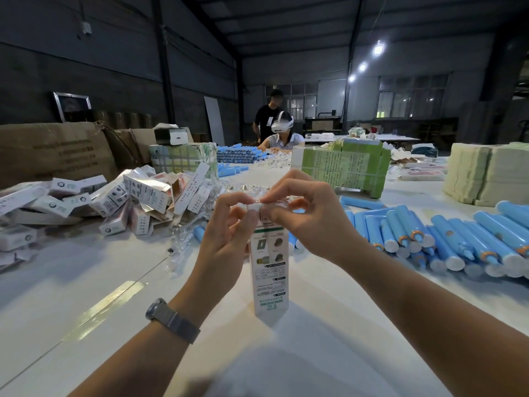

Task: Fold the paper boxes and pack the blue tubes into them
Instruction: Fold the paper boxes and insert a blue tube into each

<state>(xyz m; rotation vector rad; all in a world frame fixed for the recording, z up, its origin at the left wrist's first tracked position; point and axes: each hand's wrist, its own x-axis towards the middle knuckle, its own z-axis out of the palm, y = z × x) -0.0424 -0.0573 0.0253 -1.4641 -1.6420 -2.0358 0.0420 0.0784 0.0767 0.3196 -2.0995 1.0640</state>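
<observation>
Bench (86,282): white, bare patch nearest the camera.
Box (269,270): one upright carton, bottom end on the bench, top end between both hands.
Left hand (229,224): thumb and forefinger pinch the box's top flap from the left; watch on the wrist.
Right hand (303,216): fingers curled, pinching the same flap from the right; fingertips of both hands nearly meet.
Step, judged: closing the top flap. Whether a tube is inside cannot be seen.
Tubes (446,239): many blue tubes in rows on the right, unpacked; a few lie just behind the box.
Box pile (114,202): heap on the left, some with open flaps, so partly finished.
Flat stock (343,167): bundled stacks farther back.
Far tubes (237,156): another heap near a seated person.
Progress, judged: early to middling; most tubes left.
</observation>
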